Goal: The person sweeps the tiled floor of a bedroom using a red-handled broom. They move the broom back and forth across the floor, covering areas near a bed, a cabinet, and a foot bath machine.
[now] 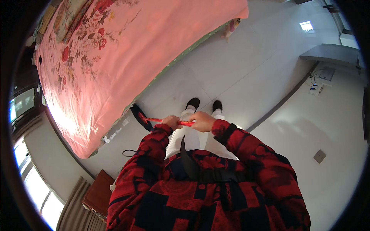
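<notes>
Wearing a roomy, long-sleeved jacket (216, 204) patched in red and black, repeating uneven blocks across the torso. Showing fine ornamental figures inside some red patches, tone on tone. Carrying the same blocks along the left sleeve (140, 158) and the right sleeve (260, 156), mixing both colours at the cuffs (220, 129). Leaving the left hand (171, 122) and the right hand (204, 122) bare to the fingers (194, 117). Sporting a flat black strap (187, 158) across the front, fastening at a dark buckle (212, 176) and trailing a loose, tapering end. Wearing white trousers (185, 139) below, showing pale socks (191, 108) above low-cut, round-toed black shoes (194, 102).
</notes>
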### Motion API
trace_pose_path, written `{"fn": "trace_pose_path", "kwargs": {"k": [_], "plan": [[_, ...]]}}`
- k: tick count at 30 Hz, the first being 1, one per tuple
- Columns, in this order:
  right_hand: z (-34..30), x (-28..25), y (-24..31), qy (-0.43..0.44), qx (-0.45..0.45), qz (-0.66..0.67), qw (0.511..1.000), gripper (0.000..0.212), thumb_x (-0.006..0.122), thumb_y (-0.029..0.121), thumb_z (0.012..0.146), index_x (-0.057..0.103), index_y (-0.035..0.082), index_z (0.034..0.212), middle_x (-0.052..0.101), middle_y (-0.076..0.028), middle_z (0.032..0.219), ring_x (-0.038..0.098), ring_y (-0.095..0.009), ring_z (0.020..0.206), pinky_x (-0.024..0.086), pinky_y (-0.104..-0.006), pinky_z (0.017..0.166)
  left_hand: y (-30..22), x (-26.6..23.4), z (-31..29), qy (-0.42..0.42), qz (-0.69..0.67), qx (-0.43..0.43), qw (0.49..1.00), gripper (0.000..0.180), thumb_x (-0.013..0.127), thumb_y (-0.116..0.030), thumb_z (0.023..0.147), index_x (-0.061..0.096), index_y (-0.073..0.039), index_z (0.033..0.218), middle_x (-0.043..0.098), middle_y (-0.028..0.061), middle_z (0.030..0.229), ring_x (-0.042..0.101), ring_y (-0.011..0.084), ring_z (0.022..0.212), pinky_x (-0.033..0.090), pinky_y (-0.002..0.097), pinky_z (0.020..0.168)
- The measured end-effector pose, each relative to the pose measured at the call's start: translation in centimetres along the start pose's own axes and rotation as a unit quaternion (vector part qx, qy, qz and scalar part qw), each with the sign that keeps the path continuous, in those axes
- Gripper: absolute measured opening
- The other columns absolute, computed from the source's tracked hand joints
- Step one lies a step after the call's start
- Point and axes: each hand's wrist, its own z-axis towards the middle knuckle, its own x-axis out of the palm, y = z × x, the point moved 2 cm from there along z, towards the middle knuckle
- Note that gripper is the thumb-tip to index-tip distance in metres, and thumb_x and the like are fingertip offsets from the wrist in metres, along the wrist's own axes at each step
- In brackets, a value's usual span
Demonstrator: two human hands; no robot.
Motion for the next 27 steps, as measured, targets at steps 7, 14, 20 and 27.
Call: {"fn": "trace_pose_path", "kwargs": {"k": [7, 14, 20, 27], "plan": [[-10.5, -9.7, -3.3, -0.065, 0.085, 0.082, 0.991, 0.028, 0.056, 0.017, 0.077, 0.066, 0.002, 0.098, 0.064, -0.02, 0.081, 0.061, -0.035, 0.076, 0.047, -0.0404, 0.069, -13.1, -3.1, 6.6, -0.012, 0.072, 0.056, 0.996, 0.031, 0.075, -0.038, 0.071, 0.065, -0.011, 0.083, 0.066, 0.0112, 0.084, 0.063, 0.0343, 0.085, 0.05, 0.0468, 0.069], [-20.2, -17.8, -8.1, -0.101, 0.204, 0.204, 0.952, 0.033, 0.057, 0.013, 0.078, 0.063, 0.0, 0.107, 0.064, -0.012, 0.075, 0.061, -0.019, 0.064, 0.048, -0.0316, 0.062, -27.2, -4.5, 12.2, -0.024, 0.109, 0.103, 0.988, 0.026, 0.074, -0.031, 0.072, 0.066, -0.01, 0.084, 0.065, 0.0104, 0.087, 0.062, 0.033, 0.09, 0.051, 0.0477, 0.07], [-27.2, -22.8, -11.3, -0.196, 0.263, 0.294, 0.898, 0.033, 0.057, 0.009, 0.083, 0.06, -0.002, 0.114, 0.058, -0.005, 0.067, 0.051, -0.009, 0.053, 0.04, -0.0238, 0.045, -37.4, -5.7, 17.5, -0.059, 0.137, 0.149, 0.978, 0.019, 0.07, -0.023, 0.072, 0.065, -0.011, 0.086, 0.064, 0.0079, 0.087, 0.061, 0.0295, 0.091, 0.045, 0.0541, 0.07], [-32.4, -24.8, -11.1, -0.239, 0.251, 0.26, 0.901, 0.037, 0.05, 0.009, 0.086, 0.055, 0.0, 0.122, 0.051, -0.001, 0.062, 0.045, -0.007, 0.049, 0.035, -0.0238, 0.042, -44.0, -6.1, 20.2, -0.13, 0.08, 0.292, 0.944, 0.03, 0.074, -0.038, 0.067, 0.063, -0.013, 0.08, 0.061, 0.0051, 0.081, 0.06, 0.0267, 0.088, 0.039, 0.0481, 0.077]]}}
